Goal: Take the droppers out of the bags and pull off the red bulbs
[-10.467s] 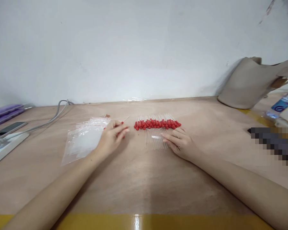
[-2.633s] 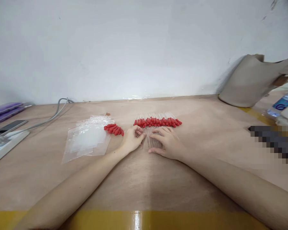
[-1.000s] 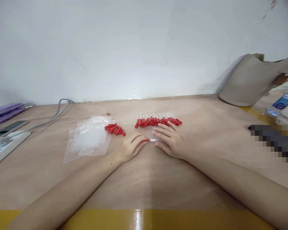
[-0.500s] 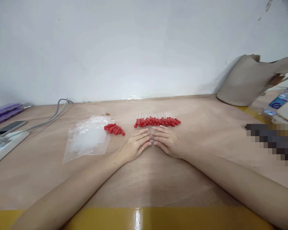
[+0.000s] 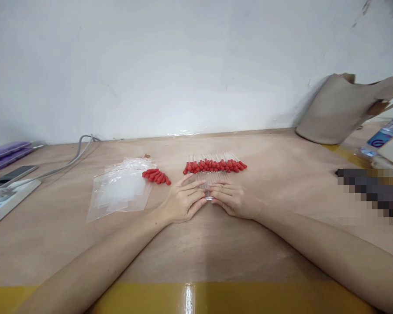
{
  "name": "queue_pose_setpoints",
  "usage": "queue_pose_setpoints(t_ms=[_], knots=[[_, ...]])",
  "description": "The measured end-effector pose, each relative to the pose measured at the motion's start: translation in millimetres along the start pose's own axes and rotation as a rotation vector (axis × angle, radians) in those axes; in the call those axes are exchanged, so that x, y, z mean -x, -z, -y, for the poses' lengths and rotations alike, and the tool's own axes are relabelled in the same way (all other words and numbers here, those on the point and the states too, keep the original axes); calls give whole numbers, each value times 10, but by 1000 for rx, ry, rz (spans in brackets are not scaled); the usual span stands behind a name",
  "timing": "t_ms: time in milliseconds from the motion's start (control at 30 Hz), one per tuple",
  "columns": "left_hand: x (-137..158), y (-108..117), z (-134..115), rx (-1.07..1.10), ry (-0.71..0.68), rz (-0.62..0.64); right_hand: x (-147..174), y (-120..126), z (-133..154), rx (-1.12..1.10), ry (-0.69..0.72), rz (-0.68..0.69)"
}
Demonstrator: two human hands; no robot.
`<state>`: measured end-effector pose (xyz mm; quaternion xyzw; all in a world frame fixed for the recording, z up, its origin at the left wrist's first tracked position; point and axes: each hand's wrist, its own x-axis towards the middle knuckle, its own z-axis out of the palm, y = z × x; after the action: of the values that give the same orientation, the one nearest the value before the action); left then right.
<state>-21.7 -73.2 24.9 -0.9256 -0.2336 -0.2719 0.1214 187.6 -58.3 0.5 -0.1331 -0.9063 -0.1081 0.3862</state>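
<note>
My left hand (image 5: 186,198) and my right hand (image 5: 231,198) face each other low over the table, fingers bent inward and fingertips almost meeting. Between their thumbs and fingers runs a short clear tube (image 5: 208,198), lying crosswise; most of it is hidden. Just beyond the fingers, several thin clear tubes (image 5: 212,176) lie side by side, partly covered by my hands. Behind these is a row of droppers with red rubber bulbs (image 5: 212,165), their clear stems pointing to the wall. A smaller pile of red bulbs (image 5: 156,176) lies left of my left hand.
Clear zip bags (image 5: 119,192) are stacked at the left, the small red pile touching their edge. Farther left are a power strip (image 5: 13,198), a cable (image 5: 65,165), a phone (image 5: 18,174) and purple packs (image 5: 8,155). A beige bag (image 5: 337,109) and a bottle (image 5: 384,135) stand at right.
Both hands have drawn slightly toward me, bringing the clear tube nearer. More of the thin clear tubes beyond my fingers now shows. The red row and the bags have stayed put.
</note>
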Motion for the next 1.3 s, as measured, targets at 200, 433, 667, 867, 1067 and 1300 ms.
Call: queue_pose_setpoints(t_ms=[200,433,667,867,1067,1300], knots=[[23,17,-1,31,-16,18,-5,54,44,45,47,12],[44,36,-9,94,5,76,-26,76,65,102,120,-20],[52,11,5,16,-49,-63,5,70,46,49,49,-3],[29,-50,17,-124,-119,-185,23,7,36,-108,-107,-53],[8,-74,37,-189,-153,-222,6,-89,56,-152,-207,-71],[-2,-55,36,-147,-129,-157,-14,-71,25,-28,-65,-40]])
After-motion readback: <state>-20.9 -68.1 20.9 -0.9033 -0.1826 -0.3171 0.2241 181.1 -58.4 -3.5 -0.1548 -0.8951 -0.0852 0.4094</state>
